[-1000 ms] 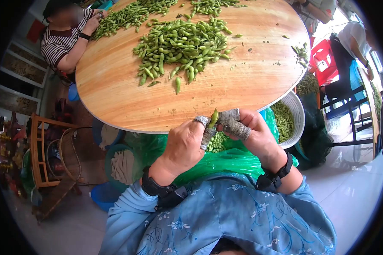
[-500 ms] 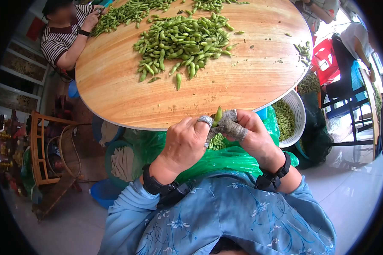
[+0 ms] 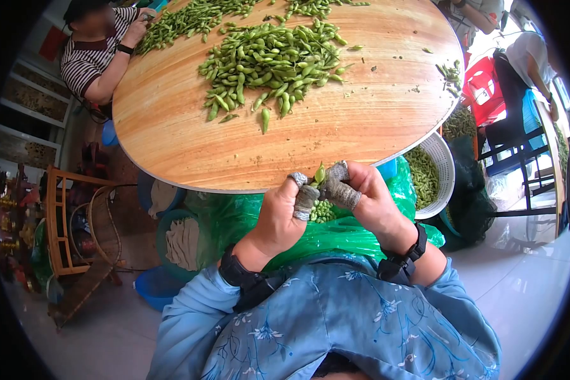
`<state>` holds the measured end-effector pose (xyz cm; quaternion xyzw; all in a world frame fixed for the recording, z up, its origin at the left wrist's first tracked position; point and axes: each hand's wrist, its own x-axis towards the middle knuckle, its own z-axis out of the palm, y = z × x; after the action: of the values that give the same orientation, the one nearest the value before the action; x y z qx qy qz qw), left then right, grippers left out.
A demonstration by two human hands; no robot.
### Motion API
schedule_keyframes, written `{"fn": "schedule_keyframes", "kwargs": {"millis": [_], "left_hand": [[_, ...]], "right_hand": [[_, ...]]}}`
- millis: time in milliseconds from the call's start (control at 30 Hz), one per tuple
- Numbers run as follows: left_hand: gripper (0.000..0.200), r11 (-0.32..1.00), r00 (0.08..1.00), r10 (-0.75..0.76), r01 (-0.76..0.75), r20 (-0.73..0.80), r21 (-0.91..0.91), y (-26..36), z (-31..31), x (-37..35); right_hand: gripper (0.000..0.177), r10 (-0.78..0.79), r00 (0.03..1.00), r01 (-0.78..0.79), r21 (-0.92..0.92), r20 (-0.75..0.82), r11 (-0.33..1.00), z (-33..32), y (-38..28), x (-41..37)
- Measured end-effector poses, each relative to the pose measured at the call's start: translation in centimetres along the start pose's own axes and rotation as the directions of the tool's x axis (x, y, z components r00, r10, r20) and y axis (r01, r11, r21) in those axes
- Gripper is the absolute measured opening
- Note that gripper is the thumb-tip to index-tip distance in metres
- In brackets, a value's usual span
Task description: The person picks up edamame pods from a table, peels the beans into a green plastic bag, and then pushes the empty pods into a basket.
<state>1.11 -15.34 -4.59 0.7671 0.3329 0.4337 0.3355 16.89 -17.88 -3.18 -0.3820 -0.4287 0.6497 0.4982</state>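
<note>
Between my two hands, just off the table's near edge, an edamame pod [image 3: 320,172] stands with its tip pointing up. My left hand [image 3: 278,215] pinches it from one side, grey wrapping on its thumb and finger. My right hand [image 3: 375,197], with similar wraps on its fingers, is closed on the pod's other side. Fingertips partly cover the pod's lower end. Shelled beans [image 3: 323,211] lie below, on green plastic [image 3: 326,237] spread over my lap. A heap of pods [image 3: 269,60] rests on the wooden table [image 3: 190,149].
A white basket [image 3: 448,166] of pods stands right of the table. Opposite at the left, a person [image 3: 101,60] sits with hands near more pods. Basins, including a blue one [image 3: 155,288], and a wooden chair [image 3: 60,221] are on the left floor.
My left hand has turned and shifted slightly, so its wrapped thumb shows more. The pod has moved slightly left and down. The heap on the table stays the same.
</note>
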Motion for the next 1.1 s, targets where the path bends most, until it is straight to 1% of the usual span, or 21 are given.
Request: {"fn": "schedule_keyframes", "kwargs": {"millis": [33,67,100,133,200,267,333,367,500,567,667,700,733,767,833,867,967,1000,1033,1067,1100], "left_hand": [[0.005,1.0,1.0,0.001,-0.001,0.0,-0.001,0.1,-0.2,-0.1],[0.007,0.928,0.963,-0.255,0.269,0.09,-0.258,0.2,-0.5,-0.2],[0.012,0.722,0.856,-0.46,0.516,0.237,-0.461,0.3,-0.8,-0.2],[0.012,0.722,0.856,-0.46,0.515,0.237,-0.462,0.3,-1.0,0.0],[0.014,0.338,0.764,-0.467,0.619,0.444,-0.709,0.3,-1.3,0.4],[0.016,0.381,0.761,-0.469,0.632,0.448,-0.675,0.3,-1.4,0.3],[0.013,0.664,0.854,-0.39,0.521,0.345,-0.536,1.1,-1.3,0.6],[0.014,0.734,0.891,-0.358,0.453,0.278,-0.506,1.2,-0.7,0.6],[0.012,0.774,0.873,-0.359,0.476,0.329,-0.417,0.9,-1.9,0.7],[0.014,0.659,0.815,-0.399,0.573,0.419,-0.487,0.6,-2.2,0.6],[0.007,0.712,0.832,-0.4,0.546,0.384,-0.442,1.6,-2.2,0.9],[0.007,0.712,0.832,-0.4,0.546,0.383,-0.442,1.6,-2.1,0.8],[0.008,0.778,0.857,-0.374,0.498,0.353,-0.384,1.6,-2.0,0.7],[0.01,0.836,0.88,-0.345,0.446,0.325,-0.32,1.5,-1.9,0.6],[0.011,0.828,0.861,-0.379,0.479,0.34,-0.29,1.2,-2.1,0.5],[0.013,0.819,0.838,-0.413,0.513,0.356,-0.258,1.1,-2.2,0.5],[0.009,0.827,0.84,-0.438,0.516,0.319,-0.224,0.7,-2.6,0.6],[0.009,0.826,0.84,-0.439,0.517,0.32,-0.224,0.8,-2.9,0.8],[0.012,0.799,0.847,-0.419,0.515,0.328,-0.31,1.0,-3.4,1.0],[0.017,0.766,0.855,-0.398,0.51,0.334,-0.392,1.1,-3.6,1.2],[0.025,0.796,0.886,-0.326,0.445,0.329,-0.41,1.0,-3.5,1.3]], "right_hand": [[0.009,-0.052,0.999,0.052,-0.005,0.005,0.999,0.0,0.2,0.0],[0.009,-0.053,0.999,0.053,-0.006,0.004,0.999,0.0,0.2,0.0],[0.009,-0.1,0.995,0.1,-0.032,0.008,0.994,0.1,0.3,0.0],[0.01,-0.147,0.989,0.147,-0.057,0.014,0.987,0.1,0.4,0.0],[0.01,-0.143,0.99,0.142,-0.111,0.002,0.984,0.1,0.3,0.1],[0.011,-0.14,0.99,0.136,-0.165,-0.013,0.977,-0.2,0.1,0.1],[0.011,-0.051,0.999,0.046,-0.206,-0.015,0.977,-0.5,-0.3,0.1],[0.011,-0.051,0.999,0.047,-0.206,-0.015,0.977,-0.5,-0.3,0.1],[0.011,-0.06,0.998,0.063,-0.212,0.023,0.975,-0.4,-0.5,0.2],[0.012,-0.075,0.996,0.082,-0.182,0.045,0.98,-0.3,-0.7,0.1],[0.01,-0.122,0.99,0.137,-0.253,0.074,0.958,-0.2,-1.2,-0.1],[0.009,-0.185,0.977,0.213,-0.412,0.108,0.886,-0.2,-1.5,-0.1],[0.009,-0.24,0.959,0.283,-0.555,0.151,0.782,-0.2,-1.6,0.0],[0.009,-0.239,0.959,0.284,-0.555,0.153,0.782,-0.3,-1.4,-0.1],[0.009,-0.292,0.933,0.348,-0.737,0.211,0.58,-0.3,-0.8,0.0],[0.009,-0.292,0.932,0.35,-0.736,0.214,0.579,-0.2,-0.8,0.0],[0.01,-0.304,0.945,0.307,-0.663,0.124,0.683,0.1,-1.3,-0.1],[0.01,-0.212,0.971,0.229,-0.682,0.11,0.695,-0.2,-1.8,0.0],[0.011,-0.118,0.989,0.149,-0.698,0.093,0.701,-0.3,-2.0,0.0],[0.011,-0.117,0.989,0.148,-0.697,0.093,0.702,-0.3,-1.7,0.0],[0.011,-0.078,0.991,0.131,-0.626,0.112,0.768,-0.3,-1.3,0.1]]}}
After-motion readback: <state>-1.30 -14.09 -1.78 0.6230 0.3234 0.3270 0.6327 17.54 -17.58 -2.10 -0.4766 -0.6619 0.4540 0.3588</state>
